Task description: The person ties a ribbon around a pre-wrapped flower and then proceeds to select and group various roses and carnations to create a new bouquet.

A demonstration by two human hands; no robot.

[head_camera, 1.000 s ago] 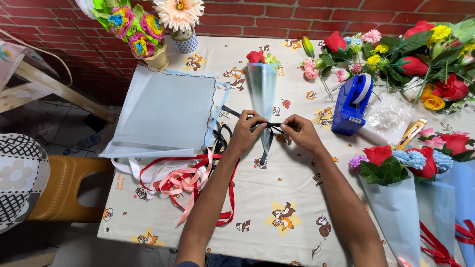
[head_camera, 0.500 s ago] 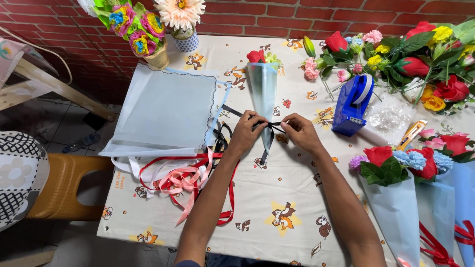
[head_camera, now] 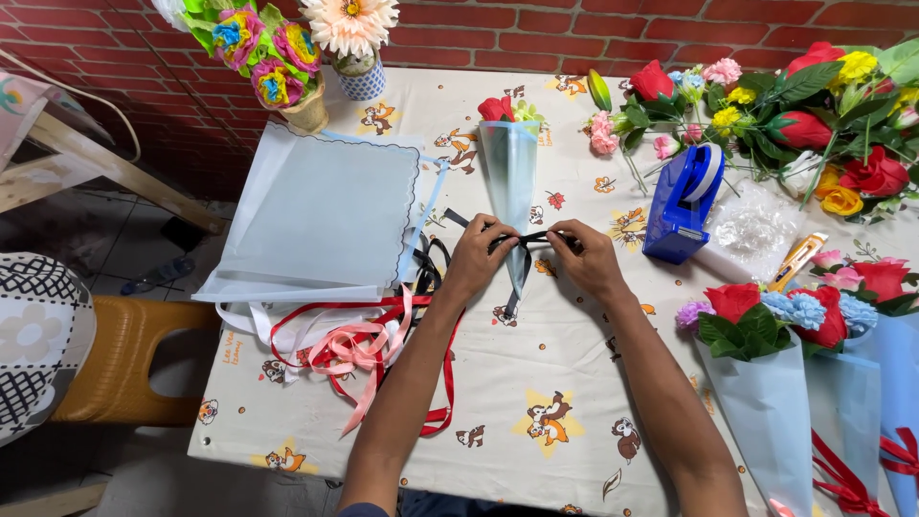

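The left hand [head_camera: 481, 257] and the right hand [head_camera: 586, 257] meet over the narrow lower end of a pale blue paper cone [head_camera: 510, 182] lying on the tabletop [head_camera: 536, 383], each pinching one side of a thin black ribbon [head_camera: 522, 251] wound around it. A loop seems to form between the fingers, though it is too small to be sure. Just beyond the right hand stands a blue tape dispenser [head_camera: 682, 203]; beside the left hand lie red and pink ribbons [head_camera: 359, 349].
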